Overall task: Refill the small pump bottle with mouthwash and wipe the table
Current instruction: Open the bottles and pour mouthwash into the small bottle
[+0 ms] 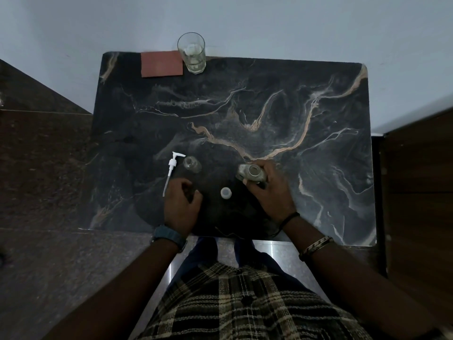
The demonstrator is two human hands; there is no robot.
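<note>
Judging by the layout, stood at the stage just ahead of pouring: pump head point(173, 168) already off and laid flat on the dark marble table point(245, 106), just left of the small pump bottle point(192, 164), which stood upright and uncapped near the front left of the tabletop. Looked clear and apparently empty, though too dim to be sure. White cap point(226, 193) rested on the table between the two hands, presumably off the mouthwash bottle point(252, 173). Gripped that mouthwash bottle, mouth open, with the right hand point(272, 190), fingers wrapped round its body, well to the right of the small bottle; contents could not be made out. Kept the left hand point(182, 204) on the table just in front of the small bottle, fingers loosely curled, holding nothing visible. Left to do, most likely: pouring, refitting the pump, recapping, then wiping. Noted a reddish cloth point(161, 64) lying folded at the far edge, untouched, just beside a drinking glass point(192, 54) with a little clear liquid in the bottom.
</note>
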